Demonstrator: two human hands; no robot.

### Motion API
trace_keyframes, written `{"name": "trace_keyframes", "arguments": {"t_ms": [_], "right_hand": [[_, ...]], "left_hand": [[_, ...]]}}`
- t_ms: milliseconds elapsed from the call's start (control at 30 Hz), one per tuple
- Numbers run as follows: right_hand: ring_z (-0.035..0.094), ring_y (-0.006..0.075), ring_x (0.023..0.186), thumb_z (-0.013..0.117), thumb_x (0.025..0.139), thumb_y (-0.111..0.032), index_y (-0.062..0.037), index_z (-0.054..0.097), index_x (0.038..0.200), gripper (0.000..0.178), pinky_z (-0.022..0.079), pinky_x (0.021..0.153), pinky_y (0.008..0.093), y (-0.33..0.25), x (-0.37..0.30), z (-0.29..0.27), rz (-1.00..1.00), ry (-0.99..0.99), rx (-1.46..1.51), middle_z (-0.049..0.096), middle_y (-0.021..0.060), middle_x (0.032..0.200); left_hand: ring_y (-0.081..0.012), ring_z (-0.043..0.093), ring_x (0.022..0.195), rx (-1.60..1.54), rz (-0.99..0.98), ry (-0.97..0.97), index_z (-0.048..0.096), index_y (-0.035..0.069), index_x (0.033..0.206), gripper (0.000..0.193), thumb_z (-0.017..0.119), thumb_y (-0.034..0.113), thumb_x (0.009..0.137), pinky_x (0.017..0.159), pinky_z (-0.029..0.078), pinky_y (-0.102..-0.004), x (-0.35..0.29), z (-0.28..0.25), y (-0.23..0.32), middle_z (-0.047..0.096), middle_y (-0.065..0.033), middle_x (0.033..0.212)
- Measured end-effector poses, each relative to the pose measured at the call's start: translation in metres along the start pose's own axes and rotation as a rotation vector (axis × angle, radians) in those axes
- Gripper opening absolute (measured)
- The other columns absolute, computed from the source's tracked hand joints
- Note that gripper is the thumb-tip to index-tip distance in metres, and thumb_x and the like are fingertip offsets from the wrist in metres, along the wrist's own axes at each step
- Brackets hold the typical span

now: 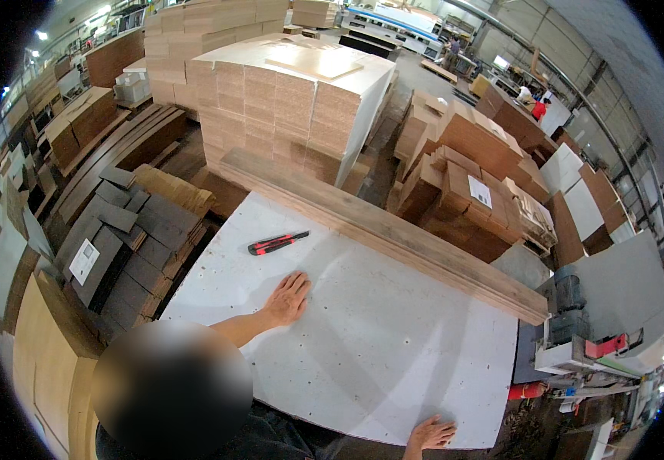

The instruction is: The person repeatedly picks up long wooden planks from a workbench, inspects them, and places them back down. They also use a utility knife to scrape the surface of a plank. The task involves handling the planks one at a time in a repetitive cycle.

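Observation:
My left hand [287, 299] lies flat on a white tabletop [362, 337], its fingers stretched out and holding nothing. Just beyond it rests a red and black utility knife [277, 243], apart from my fingers. Close to the table's near right edge, my right hand [433, 434] is also laid palm down, open, with nothing in it. Along the far side of the table runs a stack of long wood-grain boards [393, 234], touched by neither hand. A round blurred patch at the lower left hides part of my left arm.
Beyond the boards stands a tall pallet of stacked panels [270, 115]. Dark boards [128, 230] are piled left of the table, brown panels [470, 192] at the far right. A machine with a grey motor [568, 303] sits off the right edge. People work in the distance.

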State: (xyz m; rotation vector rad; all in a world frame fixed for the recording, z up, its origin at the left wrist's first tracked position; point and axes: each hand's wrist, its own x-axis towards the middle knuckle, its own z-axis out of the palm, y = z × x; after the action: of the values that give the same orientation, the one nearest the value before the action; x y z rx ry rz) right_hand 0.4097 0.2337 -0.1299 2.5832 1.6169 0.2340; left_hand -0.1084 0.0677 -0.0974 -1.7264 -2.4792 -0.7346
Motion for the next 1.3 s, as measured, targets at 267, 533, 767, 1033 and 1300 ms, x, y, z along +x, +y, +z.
{"name": "trace_keyframes", "arguments": {"t_ms": [267, 533, 767, 1033, 1300], "right_hand": [[0.021, 0.0318, 0.151, 0.021, 0.107, -0.055, -0.0042, 0.030, 0.156, 0.071, 0.024, 0.117, 0.0484, 0.000, -0.003, -0.005, -0.012, -0.054, -0.008, 0.026, 0.0160, 0.162], [0.027, 0.0310, 0.147, 0.033, 0.106, -0.051, -0.0046, 0.034, 0.153, 0.066, 0.029, 0.113, 0.0485, 0.005, 0.004, 0.009, -0.023, 0.011, 0.001, 0.031, 0.0156, 0.159], [0.028, 0.0335, 0.148, 0.038, 0.104, -0.048, -0.0029, 0.034, 0.153, 0.066, 0.028, 0.114, 0.0499, 0.003, -0.004, -0.003, -0.040, 0.024, 0.085, 0.032, 0.0189, 0.159], [0.030, 0.0323, 0.146, 0.033, 0.106, -0.052, -0.0044, 0.034, 0.153, 0.067, 0.029, 0.114, 0.0495, 0.009, 0.004, 0.018, -0.042, 0.077, 0.007, 0.032, 0.0173, 0.158], [0.027, 0.0319, 0.148, 0.030, 0.105, -0.055, -0.0054, 0.033, 0.154, 0.069, 0.029, 0.114, 0.0487, 0.006, 0.003, 0.012, -0.024, 0.034, 0.013, 0.029, 0.0170, 0.160]], "left_hand": [[-0.0384, 0.033, 0.141, 0.001, 0.016, 0.034, 0.046, 0.001, 0.135, 0.050, 0.060, 0.015, 0.089, 0.118, 0.029, -0.0505, 0.000, 0.005, -0.004, 0.038, -0.0198, 0.147], [-0.0378, 0.033, 0.142, 0.019, -0.006, 0.014, 0.046, 0.000, 0.135, 0.052, 0.061, 0.017, 0.088, 0.119, 0.027, -0.0496, 0.000, 0.014, -0.008, 0.038, -0.0201, 0.147], [-0.0376, 0.032, 0.143, 0.028, -0.007, 0.006, 0.047, -0.001, 0.136, 0.053, 0.060, 0.018, 0.089, 0.120, 0.027, -0.0491, -0.001, 0.013, -0.009, 0.038, -0.0210, 0.149], [-0.0386, 0.032, 0.143, 0.025, 0.000, 0.008, 0.047, -0.001, 0.135, 0.052, 0.060, 0.017, 0.089, 0.119, 0.027, -0.0503, 0.000, 0.012, -0.007, 0.038, -0.0218, 0.150], [-0.0396, 0.033, 0.142, 0.020, 0.008, 0.007, 0.048, -0.002, 0.134, 0.051, 0.060, 0.017, 0.089, 0.119, 0.028, -0.0500, 0.001, 0.011, -0.008, 0.039, -0.0226, 0.148]]}}
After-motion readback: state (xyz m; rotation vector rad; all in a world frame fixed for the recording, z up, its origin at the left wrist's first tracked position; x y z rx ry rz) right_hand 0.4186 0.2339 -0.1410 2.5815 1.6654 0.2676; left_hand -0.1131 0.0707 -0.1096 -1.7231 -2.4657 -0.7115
